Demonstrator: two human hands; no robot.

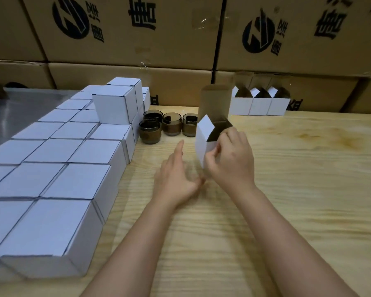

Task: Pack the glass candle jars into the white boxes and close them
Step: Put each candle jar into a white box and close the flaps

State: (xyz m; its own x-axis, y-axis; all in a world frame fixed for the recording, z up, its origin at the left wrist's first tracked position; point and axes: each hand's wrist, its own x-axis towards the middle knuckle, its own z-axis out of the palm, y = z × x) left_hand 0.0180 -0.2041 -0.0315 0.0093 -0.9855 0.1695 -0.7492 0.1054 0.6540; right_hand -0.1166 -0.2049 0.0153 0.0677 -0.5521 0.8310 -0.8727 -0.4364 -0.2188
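An open white box (202,139) stands on the wooden table (287,189) in the middle, its brown lid flap (215,101) raised. My right hand (229,159) grips the box at its near right side, fingers curled over the wall. My left hand (176,176) hovers just left of the box, fingers straight and blurred by motion, holding nothing. Several dark amber glass candle jars (171,123) sit in a cluster behind, left of the box. I cannot see inside the box.
Several closed white boxes (73,183) lie packed in rows at the left, some stacked (114,108). Three open white boxes (259,102) stand at the back right. Large printed cardboard cartons (137,33) form a wall behind the table.
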